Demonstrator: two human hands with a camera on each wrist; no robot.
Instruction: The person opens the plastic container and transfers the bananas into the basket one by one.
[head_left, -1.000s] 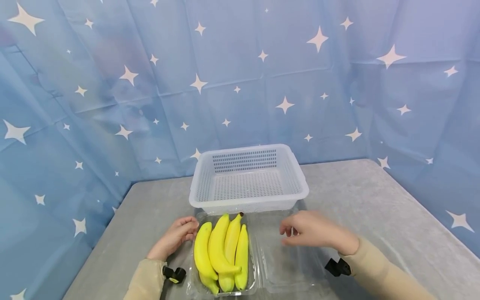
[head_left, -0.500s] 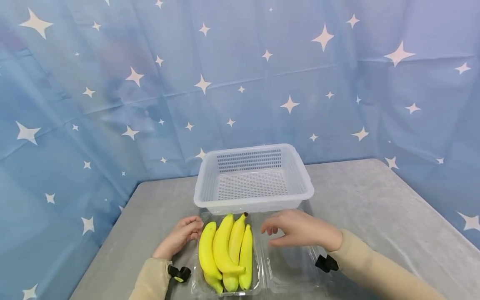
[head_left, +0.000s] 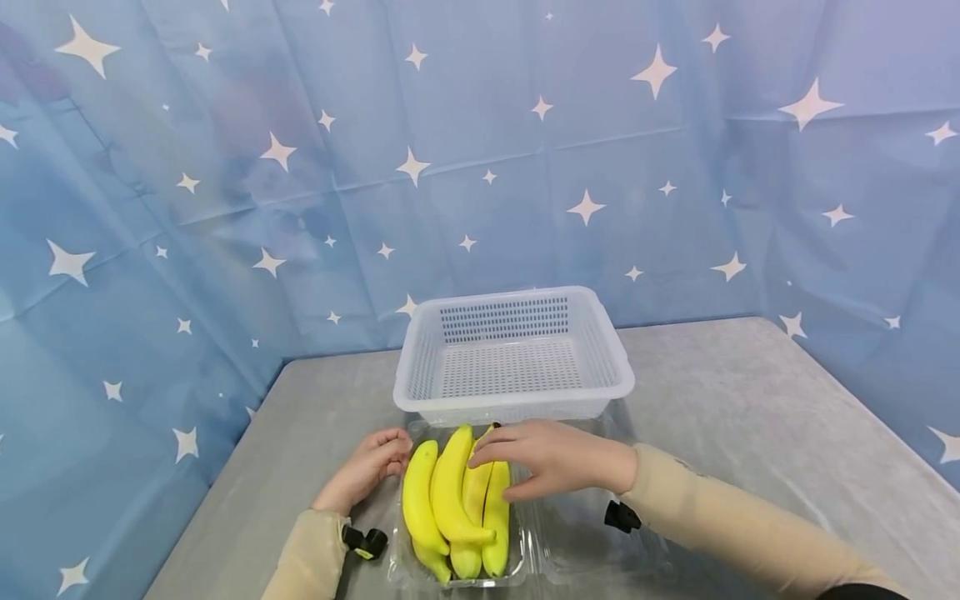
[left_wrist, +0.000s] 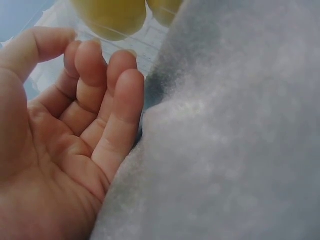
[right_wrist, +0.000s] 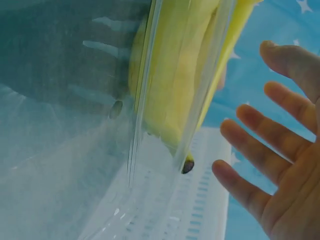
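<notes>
Bright, even light fills the head view — shadows faint, backdrop bowed at 9 and 3 o'clock. Wrist views run soft — table (left_wrist: 225,150) blurred, clear plastic container (right_wrist: 75,165) hazy with glare.

On the counter (head_left: 750,400) the basket (head_left: 514,354) sits at the back, just ahead of the curtain (head_left: 480,167). Right in front of it lies the open container (head_left: 480,575), with the bananas (head_left: 450,492) in its left half and its lid (head_left: 585,542) spread out to the right. The left hand (head_left: 367,471) rests on the counter against the container's left edge; the right hand (head_left: 547,458) reaches in from the right, over the lid, fingers above the bananas' far ends.
</notes>
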